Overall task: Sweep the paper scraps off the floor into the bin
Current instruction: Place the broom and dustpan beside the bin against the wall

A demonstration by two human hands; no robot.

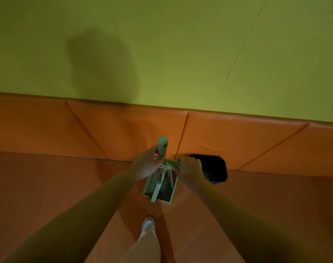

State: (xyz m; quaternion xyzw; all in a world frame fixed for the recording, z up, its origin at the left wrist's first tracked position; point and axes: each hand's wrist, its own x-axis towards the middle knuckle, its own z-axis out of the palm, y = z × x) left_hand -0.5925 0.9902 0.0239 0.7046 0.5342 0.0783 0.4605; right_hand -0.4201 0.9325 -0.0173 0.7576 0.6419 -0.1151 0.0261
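My left hand (147, 164) grips the upright pale green broom handle (162, 147) near its top. My right hand (190, 167) is curled round the second green handle (172, 162), the one belonging to the green dustpan (159, 188). The dustpan hangs below both hands with its open mouth toward me; its dark inside shows no scraps that I can make out. A dark bin (215, 168) stands on the orange floor right behind my right hand, against the wall padding. No paper scraps are visible on the floor.
Orange padded panels (123, 128) line the wall base, with yellow-green wall (180, 54) above. The orange floor (48, 183) spreads left and right. My foot in a white shoe (148, 224) stands just below the dustpan.
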